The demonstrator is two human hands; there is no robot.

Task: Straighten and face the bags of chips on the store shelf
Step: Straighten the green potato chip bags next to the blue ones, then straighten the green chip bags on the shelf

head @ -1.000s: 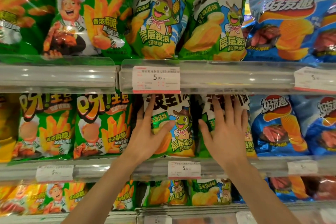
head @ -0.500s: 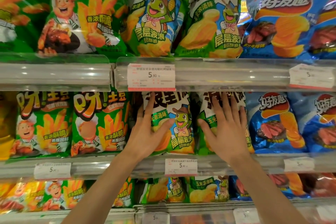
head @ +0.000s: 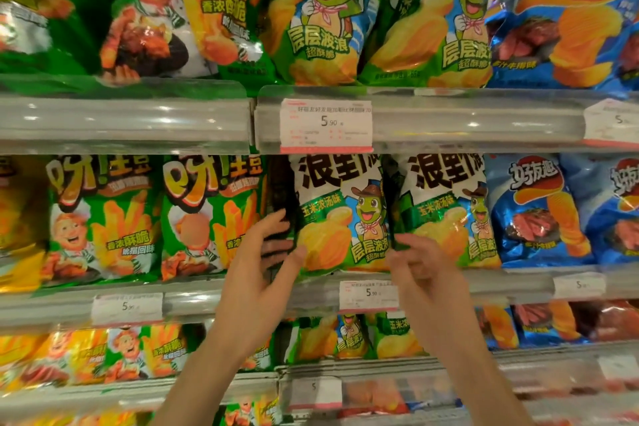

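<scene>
**Two hands at a corn-flavour chip bag, middle shelf**

At the centre of the frame a green-and-white chip bag (head: 340, 218) with a cartoon turtle in a hat stands upright on the middle shelf (head: 311, 294), its front facing outward. The left hand (head: 257, 273) grips its left edge: the thumb lies across the lower front of the bag, and the fingers (head: 273, 221) curl round the dark side seam. The right hand (head: 420, 270) is at the bag's lower right corner, in the gap beside a second, identical bag (head: 446, 214); its fingers are bent inward, but whether they pinch the first bag, the second, or neither cannot be told. Both forearms rise from the bottom of the frame.

Left of the held bag stand two green fry-snack bags (head: 155, 218) showing a cartoon chef; right of the twin bag stand blue ridged-chip bags (head: 536, 211). A white price label (head: 368, 294) reading 5.90 is clipped to the shelf rail just below the held bag, between the two wrists. The upper shelf (head: 449, 117) carries the same three products in the same order, with a larger price tag (head: 326, 124) at centre. A lower shelf (head: 380, 367), toward the bottom of the frame, holds more bags, partly blurred.
</scene>
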